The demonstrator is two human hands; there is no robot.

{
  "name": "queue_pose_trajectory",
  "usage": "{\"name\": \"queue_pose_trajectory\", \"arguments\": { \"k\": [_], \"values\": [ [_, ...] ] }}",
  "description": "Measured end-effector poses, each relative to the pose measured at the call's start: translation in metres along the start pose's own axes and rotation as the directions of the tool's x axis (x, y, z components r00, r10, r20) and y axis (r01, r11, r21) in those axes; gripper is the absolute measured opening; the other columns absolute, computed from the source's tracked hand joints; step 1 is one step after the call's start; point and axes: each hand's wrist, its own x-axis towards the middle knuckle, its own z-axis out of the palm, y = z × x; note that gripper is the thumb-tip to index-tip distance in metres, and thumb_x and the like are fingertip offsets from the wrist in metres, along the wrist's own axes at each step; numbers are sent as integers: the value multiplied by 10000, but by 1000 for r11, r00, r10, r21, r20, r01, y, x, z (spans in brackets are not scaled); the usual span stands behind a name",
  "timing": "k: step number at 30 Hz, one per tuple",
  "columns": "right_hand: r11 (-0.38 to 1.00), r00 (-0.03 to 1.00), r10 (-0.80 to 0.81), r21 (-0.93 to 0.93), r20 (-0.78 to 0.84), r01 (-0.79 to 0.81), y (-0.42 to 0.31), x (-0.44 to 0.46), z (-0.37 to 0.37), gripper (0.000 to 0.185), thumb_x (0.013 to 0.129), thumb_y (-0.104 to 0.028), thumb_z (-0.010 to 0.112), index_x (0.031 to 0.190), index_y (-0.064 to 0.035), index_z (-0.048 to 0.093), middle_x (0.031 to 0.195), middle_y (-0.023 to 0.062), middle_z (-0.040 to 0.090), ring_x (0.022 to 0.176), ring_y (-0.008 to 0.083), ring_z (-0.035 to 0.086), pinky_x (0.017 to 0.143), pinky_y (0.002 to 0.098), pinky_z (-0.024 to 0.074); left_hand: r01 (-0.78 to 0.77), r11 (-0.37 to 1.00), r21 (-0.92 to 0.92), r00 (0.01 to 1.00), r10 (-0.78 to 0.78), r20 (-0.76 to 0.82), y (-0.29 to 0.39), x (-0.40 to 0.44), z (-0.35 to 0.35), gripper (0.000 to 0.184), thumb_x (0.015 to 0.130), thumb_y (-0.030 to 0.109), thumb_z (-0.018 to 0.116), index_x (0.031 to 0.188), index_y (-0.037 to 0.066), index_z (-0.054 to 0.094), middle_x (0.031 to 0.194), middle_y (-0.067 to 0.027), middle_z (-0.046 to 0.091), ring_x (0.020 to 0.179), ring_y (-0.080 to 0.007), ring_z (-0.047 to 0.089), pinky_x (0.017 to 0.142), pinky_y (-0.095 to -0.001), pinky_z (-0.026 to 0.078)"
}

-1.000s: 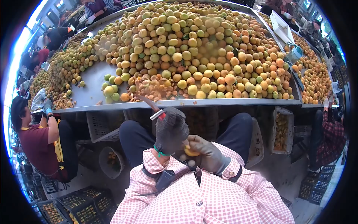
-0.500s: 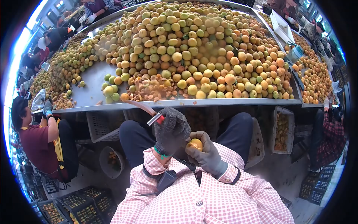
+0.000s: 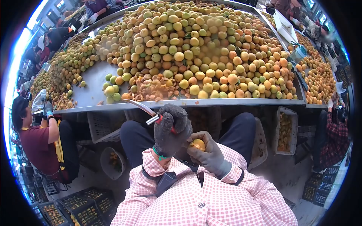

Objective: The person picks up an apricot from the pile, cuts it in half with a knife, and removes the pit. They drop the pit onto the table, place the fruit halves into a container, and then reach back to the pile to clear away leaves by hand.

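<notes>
My left hand, in a dark grey knitted glove, is closed round the red handle of a knife. Its curved blade points up and left, away from the fruit, towards the table edge. In my right hand, gloved in smoother grey, I grip a yellow apricot between thumb and fingers. Part of the apricot looks cut open, but the fingers cover much of it. Both hands are close together above my lap. Ahead of them, a large heap of apricots lies on the metal table.
Apricot pieces lie near the table's front edge. Under it stand a pale crate, a white bucket and a crate of fruit. Co-workers sit at left and right. Black crates stand at lower left.
My left hand has turned slightly and shifted a little left, so more red handle shows between its fingers. The knife has moved slightly left with it. The apricot remains in my right hand.
</notes>
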Motion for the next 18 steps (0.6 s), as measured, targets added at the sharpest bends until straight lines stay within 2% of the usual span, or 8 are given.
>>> {"name": "queue_pose_trajectory", "arguments": {
  "k": [5,8,11,12,13,14,16,18],
  "values": [
    [998,1000,-25,58,1,25,4,0,-1,320,866,-110,643,1129,-67,466,995,27,522,814,62,501,705,210,462,79,996,-28,995,-80,-61,-3,-7,-6,281,922,317,570,937,37,558,655,-14,444,487,-93,354,432,-269,328],
    [991,998,63,119,-11,-61,5,0,0,312,886,-109,623,1110,-92,407,829,12,464,576,52,432,493,175,364,93,995,-45,992,-96,-80,-7,-11,-5,249,933,288,557,930,39,562,643,-8,442,479,-90,348,426,-265,326],
    [997,999,-13,-71,-43,10,7,-1,3,315,892,-126,619,1116,-79,403,831,20,466,601,56,450,510,179,377,82,996,-44,986,-87,-141,-7,-15,6,223,940,264,548,926,42,565,623,-3,436,470,-90,348,420,-262,322],
    [880,934,-356,-342,-18,329,14,4,2,324,887,-132,627,1116,-81,403,831,16,470,606,54,454,510,180,380,60,996,-58,979,-70,-194,-7,-15,9,214,939,257,548,926,44,566,615,-3,435,465,-91,351,417,-263,322],
    [596,764,-638,-565,99,571,18,7,2,334,883,-138,635,1116,-83,403,830,13,473,612,51,459,509,182,382,59,997,-57,979,-69,-194,-7,-14,12,214,939,257,548,926,44,566,615,-3,435,465,-91,351,417,-263,322],
    [597,765,-637,-564,100,570,14,4,2,334,883,-138,635,1116,-83,403,830,13,473,612,51,459,509,182,382,76,996,-52,974,-85,-209,-6,-14,14,209,939,255,547,924,48,565,615,-3,439,457,-89,352,413,-260,319],
    [922,982,-183,-355,-41,157,1,-6,0,358,863,-152,659,1130,-35,451,981,53,538,828,102,524,756,264,469,93,995,-48,969,-101,-226,-6,-14,13,204,939,254,547,922,52,565,614,-4,443,449,-88,353,409,-258,316],
    [972,1000,-22,-235,9,24,3,-3,-12,356,863,-156,661,1129,-39,455,980,51,537,838,97,518,759,259,464,290,955,64,900,-249,-357,-5,-14,7,230,939,275,546,939,46,566,602,-6,444,440,-88,363,399,-239,308]
  ]
}}
